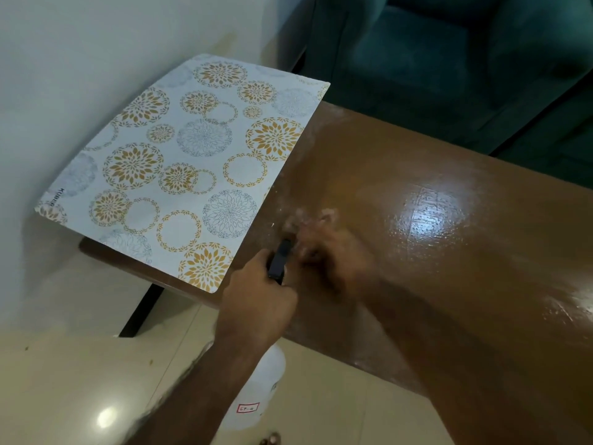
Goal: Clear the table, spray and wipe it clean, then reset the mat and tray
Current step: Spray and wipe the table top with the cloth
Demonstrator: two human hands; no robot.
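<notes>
My left hand [256, 300] grips the black trigger head of a spray bottle [279, 263] at the table's near edge. The bottle's translucent white body [261, 387] hangs below the hand, over the floor. My right hand [330, 255] lies low on the brown table [433, 284] just right of the nozzle and is blurred by motion. A whitish smear or wad [317, 217] shows at its fingertips; I cannot tell what it is. The floral mat [179, 162] covers the table's left end, its far side curling up against the wall.
The tabletop shines wet, with pale streaks toward the right edge [564, 309]. A dark green armchair [449, 59] stands beyond the table. A white wall [64, 75] runs along the left. Cream floor tiles [80, 380] lie below the near edge.
</notes>
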